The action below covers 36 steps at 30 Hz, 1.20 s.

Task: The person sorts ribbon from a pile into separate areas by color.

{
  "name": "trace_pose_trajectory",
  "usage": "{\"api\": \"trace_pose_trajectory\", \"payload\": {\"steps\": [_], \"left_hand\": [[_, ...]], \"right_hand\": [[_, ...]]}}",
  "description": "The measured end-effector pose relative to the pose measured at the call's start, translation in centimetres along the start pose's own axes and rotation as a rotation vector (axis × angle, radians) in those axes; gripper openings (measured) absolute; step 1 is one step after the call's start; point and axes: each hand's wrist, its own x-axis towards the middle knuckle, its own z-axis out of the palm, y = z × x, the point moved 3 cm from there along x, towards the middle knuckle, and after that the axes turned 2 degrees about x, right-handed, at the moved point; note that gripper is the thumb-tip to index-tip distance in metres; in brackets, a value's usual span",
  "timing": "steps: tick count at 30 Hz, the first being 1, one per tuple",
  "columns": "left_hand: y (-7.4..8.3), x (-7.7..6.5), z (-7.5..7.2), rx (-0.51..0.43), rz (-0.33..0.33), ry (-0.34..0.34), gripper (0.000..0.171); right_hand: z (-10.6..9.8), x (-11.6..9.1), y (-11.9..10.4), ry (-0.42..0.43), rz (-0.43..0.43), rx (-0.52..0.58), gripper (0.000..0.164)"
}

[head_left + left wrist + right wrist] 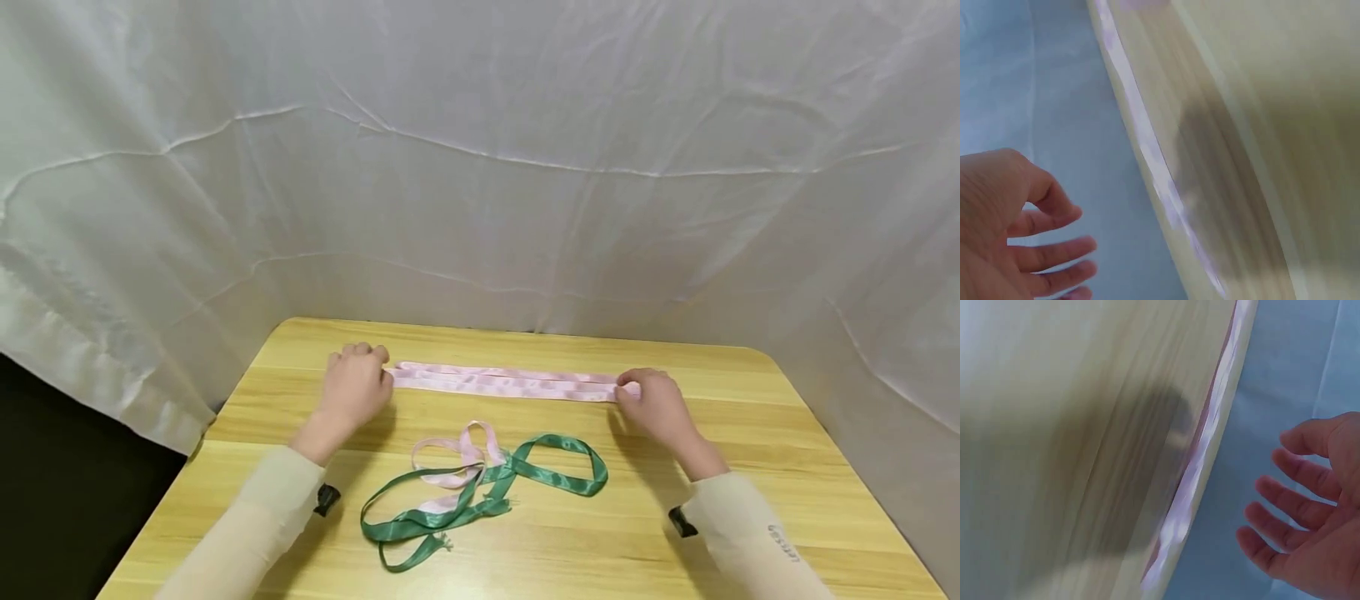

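A pink satin ribbon (495,385), folded into long parallel strands, lies stretched across the far part of the table. Over its left end is my left hand (352,385); in the left wrist view that hand (1019,231) has loosely bent fingers with nothing between them, apart from the ribbon (1141,131). My right hand (658,410) is over the other end. The right wrist view shows the right hand (1316,512) with relaxed, spread fingers, holding nothing, the ribbon (1194,478) to one side of it.
Nearer to me, a green ribbon (555,478) lies in loose loops with frayed ends, tangled with another pink ribbon (470,452). The wooden table (750,433) has rounded far corners. White cloth (525,208) hangs behind and beside it.
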Motion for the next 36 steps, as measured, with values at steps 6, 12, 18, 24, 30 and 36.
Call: {"api": "trace_pose_trajectory", "payload": {"steps": [6, 12, 18, 24, 30, 36], "left_hand": [[5.1, -0.9, 1.5, -0.13, 0.17, -0.064, 0.025], [8.2, -1.8, 3.6, -0.17, 0.273, -0.233, 0.034], [9.9, -2.2, 4.9, -0.145, 0.349, -0.257, 0.032], [10.4, -2.1, 5.3, -0.162, 0.346, -0.281, 0.024], [10.5, -2.2, 5.4, -0.185, 0.336, -0.298, 0.007], [10.6, -2.3, 5.5, -0.171, 0.315, -0.313, 0.005]], "right_hand": [[3.2, 0.1, -4.6, -0.094, -0.147, 0.057, 0.018], [6.4, 0.1, -8.4, -0.274, -0.235, 0.08, 0.017], [8.3, -0.4, -10.4, -0.404, -0.221, 0.055, 0.016], [8.8, -1.2, -11.0, -0.47, -0.171, 0.022, 0.028], [9.1, -1.5, -11.5, -0.522, -0.219, 0.042, 0.025], [9.7, -1.5, -12.0, -0.556, -0.266, 0.087, 0.023]]}}
